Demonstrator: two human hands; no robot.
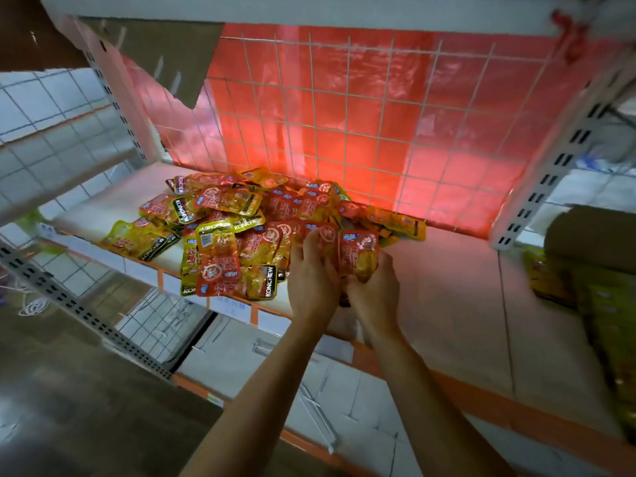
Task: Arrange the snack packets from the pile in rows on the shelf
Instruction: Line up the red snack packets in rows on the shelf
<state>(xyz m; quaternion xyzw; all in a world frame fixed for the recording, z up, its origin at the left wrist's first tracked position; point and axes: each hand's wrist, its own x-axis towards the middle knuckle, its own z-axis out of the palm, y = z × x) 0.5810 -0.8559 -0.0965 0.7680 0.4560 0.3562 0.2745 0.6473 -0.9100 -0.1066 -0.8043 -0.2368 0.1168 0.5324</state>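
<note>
I stand at a white shelf with an orange strip along its front edge. Behind it is a white wire grid. A shiny red sheet behind the grid glows with red light. Another white board is above me. A piece of brown cardboard hangs down at the top left. White posts with little slots stand at the sides. The floor down on my left is dark brown.

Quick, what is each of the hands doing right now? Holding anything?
Left hand: grips a snack packet at the edge of the pile.
Right hand: grips a second packet.
</note>
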